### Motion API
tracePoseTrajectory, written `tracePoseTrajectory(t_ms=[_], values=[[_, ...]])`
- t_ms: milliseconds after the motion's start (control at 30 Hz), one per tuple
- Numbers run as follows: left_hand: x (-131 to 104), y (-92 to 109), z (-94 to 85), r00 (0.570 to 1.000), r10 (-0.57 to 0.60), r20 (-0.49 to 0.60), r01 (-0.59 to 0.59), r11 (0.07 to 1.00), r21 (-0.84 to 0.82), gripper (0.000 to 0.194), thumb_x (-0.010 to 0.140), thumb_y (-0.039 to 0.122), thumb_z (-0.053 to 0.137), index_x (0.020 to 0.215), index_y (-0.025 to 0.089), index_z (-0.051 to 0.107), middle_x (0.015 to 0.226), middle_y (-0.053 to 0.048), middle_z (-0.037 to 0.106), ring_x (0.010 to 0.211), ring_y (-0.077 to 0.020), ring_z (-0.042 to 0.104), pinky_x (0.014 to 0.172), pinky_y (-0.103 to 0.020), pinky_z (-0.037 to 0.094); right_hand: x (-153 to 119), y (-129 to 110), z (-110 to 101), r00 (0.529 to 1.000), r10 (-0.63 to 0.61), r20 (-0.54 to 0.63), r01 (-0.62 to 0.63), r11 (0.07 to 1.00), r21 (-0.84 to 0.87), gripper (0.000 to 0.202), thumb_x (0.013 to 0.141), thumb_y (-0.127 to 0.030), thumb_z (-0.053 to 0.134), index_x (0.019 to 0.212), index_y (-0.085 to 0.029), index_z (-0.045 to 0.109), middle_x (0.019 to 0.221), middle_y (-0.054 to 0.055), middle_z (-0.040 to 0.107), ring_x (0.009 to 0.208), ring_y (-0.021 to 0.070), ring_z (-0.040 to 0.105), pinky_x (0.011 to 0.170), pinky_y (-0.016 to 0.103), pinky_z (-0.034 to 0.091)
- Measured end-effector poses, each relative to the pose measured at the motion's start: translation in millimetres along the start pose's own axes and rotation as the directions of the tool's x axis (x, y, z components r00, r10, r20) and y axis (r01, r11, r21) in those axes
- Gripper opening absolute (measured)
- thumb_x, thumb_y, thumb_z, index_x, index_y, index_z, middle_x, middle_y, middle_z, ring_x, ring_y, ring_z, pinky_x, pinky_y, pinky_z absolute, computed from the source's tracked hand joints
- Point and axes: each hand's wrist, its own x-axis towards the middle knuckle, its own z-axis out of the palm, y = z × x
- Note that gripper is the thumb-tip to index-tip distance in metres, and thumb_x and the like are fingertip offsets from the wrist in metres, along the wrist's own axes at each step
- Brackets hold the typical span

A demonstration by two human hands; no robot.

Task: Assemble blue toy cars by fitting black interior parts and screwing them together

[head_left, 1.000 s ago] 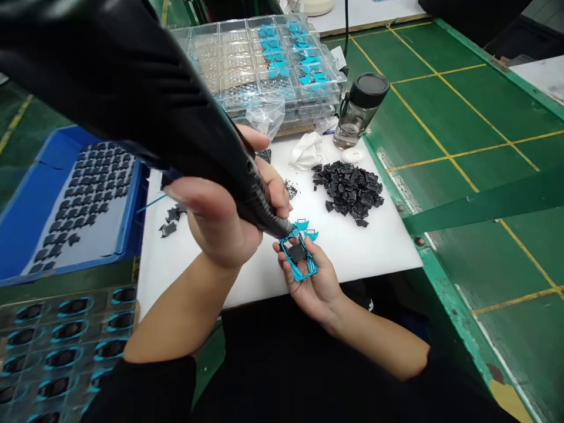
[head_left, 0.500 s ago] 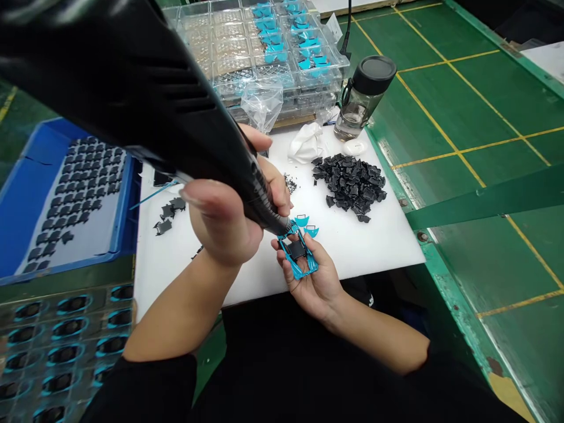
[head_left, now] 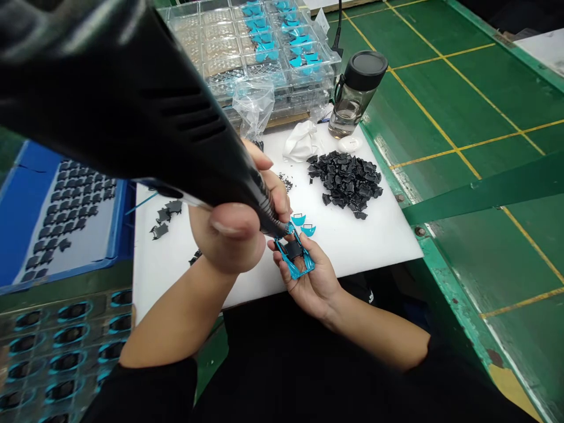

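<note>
My left hand [head_left: 229, 235] is wrapped round a large black electric screwdriver [head_left: 185, 111], which slants down from the upper left and hides part of the bench. Its tip meets the upper end of a blue plastic frame with a black piece inside [head_left: 304, 267]. That frame rests in the fingers of my right hand [head_left: 324, 282], thumb along its right side. Just beyond it, two small blue curved parts [head_left: 307, 230] lie on the white board [head_left: 352, 249]. Tiny dark bits, seemingly screws [head_left: 286, 183], are scattered behind my left fingers.
A heap of black plastic parts [head_left: 346, 182] lies at the right, near a white crumpled cloth [head_left: 301, 142] and a water bottle [head_left: 358, 94]. Clear trays [head_left: 264, 76] are stacked behind. A blue bin [head_left: 26, 194] of black parts and another filled tray [head_left: 48, 346] are at left.
The camera view has shifted slightly. The screwdriver's body and my left thumb sit a little lower, with the tip still on the blue frame. Both grips stay the same.
</note>
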Motion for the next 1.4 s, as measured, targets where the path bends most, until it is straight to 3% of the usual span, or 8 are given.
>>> tracePoseTrajectory(t_ms=[233, 367, 633, 967, 1333, 1400], values=[[-1, -3, 0.0, 0.998, 0.065, 0.025, -0.066, 0.996, 0.055, 0.079, 0.062, 0.086, 0.057, 0.114, 0.026, 0.065, 0.055, 0.004, 0.057, 0.039, -0.0121, 0.049, 0.038, -0.029, 0.04, 1, 1, -3, 1.0, 0.001, 0.027, -0.001, 1.0, 0.003, 0.024, 0.097, -0.033, 0.053, 0.1, -0.012, 0.066, 0.095, 0.015, 0.075, 0.07, 0.0146, 0.073, 0.059, 0.018, 0.06], [-1, -8, -1.6, 0.995, 0.103, 0.02, -0.103, 0.994, 0.041, 0.071, 0.068, 0.08, 0.062, 0.109, 0.022, 0.067, 0.054, 0.004, 0.055, 0.038, -0.0124, 0.048, 0.035, -0.031, 0.036, 1, 1, -5, 0.999, -0.005, 0.034, 0.005, 1.0, -0.005, 0.023, 0.096, -0.033, 0.056, 0.101, -0.013, 0.066, 0.094, 0.014, 0.075, 0.07, 0.0146, 0.073, 0.058, 0.018, 0.06], [-5, -4, 0.0, 0.999, 0.035, 0.022, -0.036, 0.998, 0.043, 0.047, 0.072, 0.066, 0.072, 0.093, 0.026, 0.062, 0.058, 0.004, 0.057, 0.041, -0.0127, 0.052, 0.04, -0.03, 0.041, 1, 1, -5, 1.0, -0.013, 0.026, 0.013, 1.0, -0.015, 0.022, 0.095, -0.033, 0.057, 0.104, -0.014, 0.064, 0.095, 0.014, 0.075, 0.071, 0.0151, 0.074, 0.058, 0.019, 0.061], [-6, -5, 0.9, 1.0, 0.028, -0.012, -0.027, 0.998, 0.051, 0.049, 0.071, 0.067, 0.073, 0.092, 0.024, 0.061, 0.058, 0.004, 0.057, 0.042, -0.0128, 0.054, 0.041, -0.029, 0.042, 1, 1, -5, 1.0, -0.016, 0.026, 0.016, 1.0, -0.012, 0.024, 0.097, -0.033, 0.054, 0.106, -0.014, 0.065, 0.093, 0.014, 0.076, 0.072, 0.0159, 0.075, 0.059, 0.019, 0.061], [-10, -3, -4.3, 0.999, 0.021, 0.045, -0.022, 1.0, 0.02, 0.044, 0.075, 0.062, 0.073, 0.097, 0.024, 0.064, 0.06, 0.003, 0.058, 0.045, -0.0136, 0.056, 0.044, -0.031, 0.044, 0, 2, -4, 0.999, -0.022, 0.029, 0.023, 0.999, -0.026, 0.024, 0.095, -0.034, 0.057, 0.104, -0.013, 0.064, 0.094, 0.013, 0.076, 0.074, 0.0154, 0.075, 0.064, 0.019, 0.061], [-6, 3, -4.7, 0.997, 0.051, 0.062, -0.053, 0.998, 0.027, 0.054, 0.073, 0.067, 0.072, 0.104, 0.023, 0.067, 0.064, 0.002, 0.061, 0.046, -0.0131, 0.056, 0.042, -0.031, 0.045, -1, 3, -6, 0.998, -0.036, 0.043, 0.04, 0.995, -0.086, 0.024, 0.094, -0.036, 0.059, 0.103, -0.014, 0.063, 0.096, 0.012, 0.075, 0.076, 0.0143, 0.075, 0.066, 0.019, 0.06]])
